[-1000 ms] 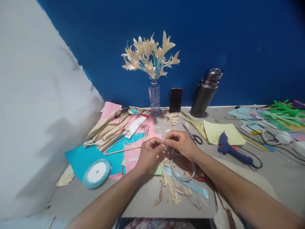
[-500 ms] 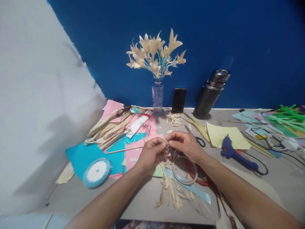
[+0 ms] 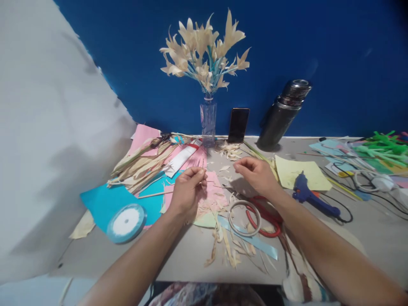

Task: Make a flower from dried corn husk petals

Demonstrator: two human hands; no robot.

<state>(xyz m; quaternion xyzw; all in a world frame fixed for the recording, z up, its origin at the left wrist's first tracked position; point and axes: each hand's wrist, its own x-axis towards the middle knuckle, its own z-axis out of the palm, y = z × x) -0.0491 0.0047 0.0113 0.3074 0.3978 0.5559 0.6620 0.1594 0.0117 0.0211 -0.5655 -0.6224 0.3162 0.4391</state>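
My left hand is closed in a pinch above the pink paper; whatever its fingertips hold is too small to name. To its right, apart from it, my right hand is also closed, thumb against the bent fingers. I cannot make out anything between them. A thin stick runs up behind the left wrist. Red-handled scissors lie partly under the right forearm, beside a pale ring. Torn strips of dried husk and a light blue ribbon lie below the hands.
At the back stand a bottle of husk flowers, a phone and a dark flask. A blue glue gun rests by yellow paper. On the left are a ribbon spool and a husk bundle.
My hands were together at the fingertips and have come apart, left hand leftward and right hand rightward. The whole view has shifted, so things on the table appear slightly higher.
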